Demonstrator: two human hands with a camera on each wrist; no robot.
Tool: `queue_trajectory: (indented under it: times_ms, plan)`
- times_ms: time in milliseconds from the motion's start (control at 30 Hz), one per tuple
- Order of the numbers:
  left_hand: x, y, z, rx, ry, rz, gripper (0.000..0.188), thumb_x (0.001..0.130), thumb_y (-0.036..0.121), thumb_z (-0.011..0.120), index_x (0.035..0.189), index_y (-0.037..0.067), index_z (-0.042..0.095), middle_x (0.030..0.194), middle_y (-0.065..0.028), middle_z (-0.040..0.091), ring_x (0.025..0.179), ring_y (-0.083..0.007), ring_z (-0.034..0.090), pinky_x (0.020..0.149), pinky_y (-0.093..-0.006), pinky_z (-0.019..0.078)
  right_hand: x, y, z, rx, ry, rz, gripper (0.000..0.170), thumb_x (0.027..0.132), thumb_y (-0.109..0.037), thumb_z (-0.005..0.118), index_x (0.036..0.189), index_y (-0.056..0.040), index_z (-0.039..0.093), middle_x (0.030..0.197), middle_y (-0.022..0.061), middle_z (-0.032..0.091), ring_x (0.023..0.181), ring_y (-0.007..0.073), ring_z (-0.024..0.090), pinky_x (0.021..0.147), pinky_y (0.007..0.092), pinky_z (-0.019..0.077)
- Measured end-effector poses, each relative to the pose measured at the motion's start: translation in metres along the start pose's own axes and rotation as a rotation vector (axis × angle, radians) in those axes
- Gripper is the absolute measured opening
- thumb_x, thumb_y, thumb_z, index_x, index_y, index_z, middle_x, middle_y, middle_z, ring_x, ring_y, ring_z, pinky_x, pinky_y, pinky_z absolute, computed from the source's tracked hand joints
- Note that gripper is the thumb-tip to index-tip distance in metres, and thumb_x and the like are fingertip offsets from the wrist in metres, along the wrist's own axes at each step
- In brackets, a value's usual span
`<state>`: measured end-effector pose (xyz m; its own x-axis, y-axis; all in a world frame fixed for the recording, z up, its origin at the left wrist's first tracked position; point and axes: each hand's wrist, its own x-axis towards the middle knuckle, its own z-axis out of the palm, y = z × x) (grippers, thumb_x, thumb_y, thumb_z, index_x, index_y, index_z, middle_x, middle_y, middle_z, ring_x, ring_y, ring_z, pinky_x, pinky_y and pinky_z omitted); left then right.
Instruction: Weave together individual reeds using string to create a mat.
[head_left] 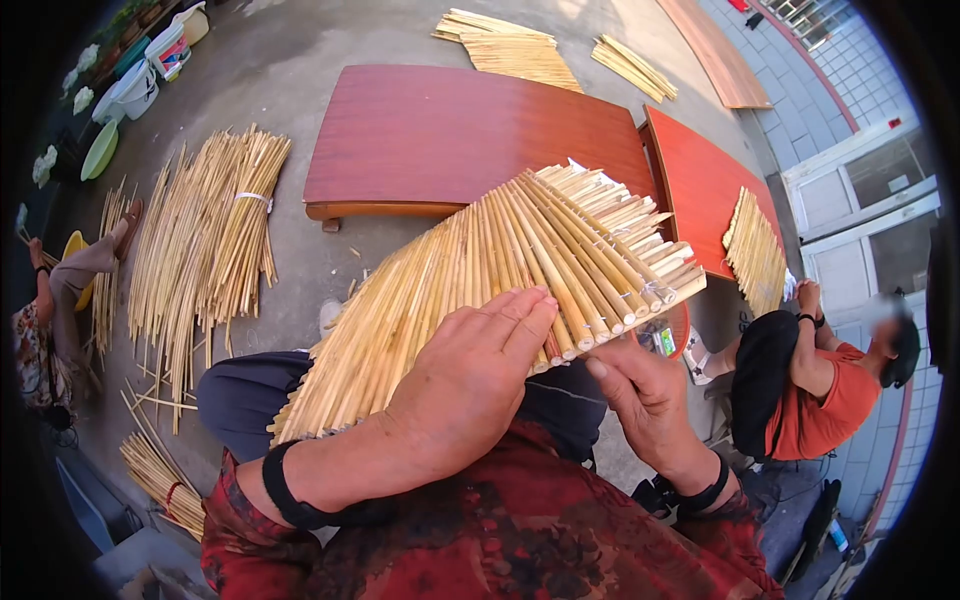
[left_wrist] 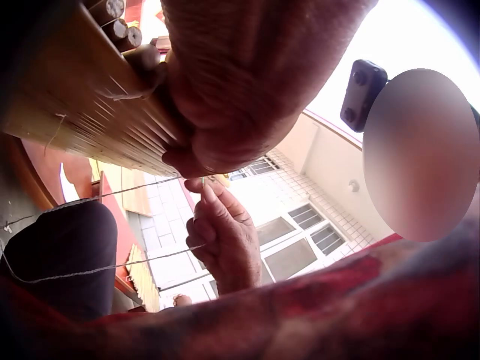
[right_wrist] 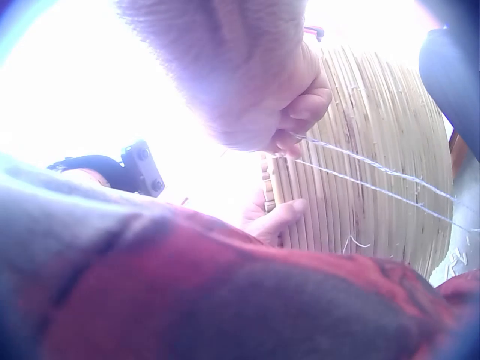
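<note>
A mat of straw-coloured stalks (head_left: pixel 430 295), bound side by side, fans out over the person's lap. The left hand (head_left: pixel 465 370) grips its near edge, fingers across the top. Its thumb (right_wrist: pixel 281 219) presses the underside in the right wrist view. Just right of that edge, the right hand (head_left: pixel 645 395) has curled fingers and pinches a pale string (right_wrist: pixel 360 157). Two strands run from these fingers along the mat's underside. In the left wrist view, the right hand (left_wrist: pixel 229 232) is close below the left hand (left_wrist: pixel 247 97), the string (left_wrist: pixel 112 268) looping past the dark-trousered knee.
A low reddish table (head_left: pixel 470 130) stands ahead, beside an orange-red table (head_left: pixel 710 180). Stalk bundles (head_left: pixel 205 220) lie on the floor at left. A seated person (head_left: pixel 825 390) in orange is at right, and another person (head_left: pixel 50 340) at far left.
</note>
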<state>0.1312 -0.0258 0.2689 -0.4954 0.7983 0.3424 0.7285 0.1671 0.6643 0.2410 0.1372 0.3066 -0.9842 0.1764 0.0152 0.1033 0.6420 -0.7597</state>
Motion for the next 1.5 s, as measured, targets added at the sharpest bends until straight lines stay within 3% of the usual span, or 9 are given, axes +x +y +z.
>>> queue_trajectory:
  times_ms: [233, 667, 733, 867, 933, 1167, 1367, 1433, 1500]
  plan:
    - [0.003, 0.000, -0.002, -0.009, -0.025, 0.006, 0.060, 0.060, -0.008, 0.053, 0.119, -0.004, 0.042, 0.120, -0.0198, 0.046, 0.112, -0.0312, 0.045, 0.090, -0.0370, 0.0376, -0.006, -0.001, -0.002, 0.145, -0.027, 0.140, 0.017, 0.083, -0.001, 0.053, 0.100, -0.0019, 0.059, 0.075, 0.0049, 0.058, 0.055, 0.0073, 0.048, 0.050, 0.0214, 0.0425]
    - [0.001, -0.003, -0.001, 0.021, 0.007, 0.026, 0.061, 0.060, -0.008, 0.053, 0.120, -0.005, 0.042, 0.119, -0.0196, 0.047, 0.113, -0.0310, 0.045, 0.090, -0.0368, 0.0375, -0.005, 0.006, 0.010, 0.068, 0.084, 0.018, 0.017, 0.083, 0.001, 0.053, 0.098, -0.0020, 0.060, 0.076, 0.0071, 0.059, 0.052, 0.0097, 0.050, 0.047, 0.0221, 0.0416]
    - [0.001, -0.002, -0.003, 0.009, 0.004, 0.031, 0.046, 0.070, -0.002, 0.048, 0.116, -0.007, 0.044, 0.117, -0.0216, 0.048, 0.111, -0.0310, 0.045, 0.089, -0.0382, 0.0367, -0.005, 0.005, 0.011, 0.055, 0.073, 0.038, 0.016, 0.083, 0.000, 0.053, 0.097, -0.0021, 0.060, 0.076, 0.0072, 0.059, 0.052, 0.0097, 0.050, 0.047, 0.0221, 0.0417]
    - [0.001, -0.003, -0.003, 0.009, 0.004, 0.028, 0.046, 0.070, -0.002, 0.048, 0.116, -0.007, 0.044, 0.117, -0.0217, 0.048, 0.111, -0.0311, 0.045, 0.089, -0.0382, 0.0364, -0.004, 0.005, 0.014, 0.075, 0.086, 0.033, 0.015, 0.084, -0.001, 0.053, 0.097, -0.0021, 0.060, 0.077, 0.0074, 0.060, 0.053, 0.0097, 0.051, 0.047, 0.0221, 0.0419]
    - [0.000, -0.005, -0.002, 0.006, 0.023, 0.031, 0.061, 0.060, -0.008, 0.053, 0.120, -0.004, 0.042, 0.119, -0.0194, 0.047, 0.111, -0.0310, 0.046, 0.089, -0.0366, 0.0381, -0.003, 0.005, 0.015, 0.063, 0.105, 0.014, 0.015, 0.084, -0.001, 0.052, 0.097, -0.0019, 0.060, 0.078, 0.0074, 0.060, 0.053, 0.0097, 0.051, 0.047, 0.0220, 0.0420]
    - [0.000, -0.004, 0.003, 0.042, -0.018, 0.035, 0.060, 0.061, -0.007, 0.053, 0.120, -0.005, 0.042, 0.120, -0.0196, 0.046, 0.112, -0.0313, 0.045, 0.089, -0.0365, 0.0378, 0.000, 0.002, 0.014, 0.034, 0.072, 0.001, 0.014, 0.085, -0.002, 0.052, 0.096, -0.0008, 0.059, 0.074, 0.0059, 0.057, 0.053, 0.0086, 0.049, 0.047, 0.0216, 0.0411]
    - [0.001, -0.003, 0.001, 0.025, 0.003, 0.059, 0.059, 0.061, -0.007, 0.052, 0.120, -0.006, 0.042, 0.120, -0.0201, 0.046, 0.111, -0.0319, 0.045, 0.088, -0.0368, 0.0376, 0.004, -0.008, 0.018, 0.327, 0.082, 0.238, 0.014, 0.087, -0.006, 0.050, 0.097, -0.0001, 0.058, 0.067, -0.0005, 0.051, 0.053, 0.0048, 0.044, 0.046, 0.0188, 0.0371]
    - [0.001, -0.003, 0.000, 0.032, 0.001, 0.066, 0.058, 0.062, -0.007, 0.051, 0.119, -0.006, 0.042, 0.119, -0.0204, 0.047, 0.111, -0.0317, 0.045, 0.088, -0.0369, 0.0376, 0.007, -0.010, 0.017, 0.394, 0.087, 0.280, 0.014, 0.089, -0.016, 0.050, 0.088, -0.0032, 0.056, 0.056, -0.0019, 0.046, 0.042, 0.0031, 0.039, 0.038, 0.0162, 0.0300]
    - [0.002, -0.003, 0.000, 0.024, 0.015, 0.067, 0.057, 0.063, -0.007, 0.050, 0.119, -0.006, 0.042, 0.119, -0.0206, 0.047, 0.111, -0.0318, 0.045, 0.088, -0.0370, 0.0378, 0.010, -0.012, 0.016, 0.432, 0.081, 0.331, 0.014, 0.089, -0.016, 0.050, 0.088, -0.0027, 0.056, 0.057, -0.0015, 0.047, 0.042, 0.0039, 0.040, 0.037, 0.0166, 0.0313]
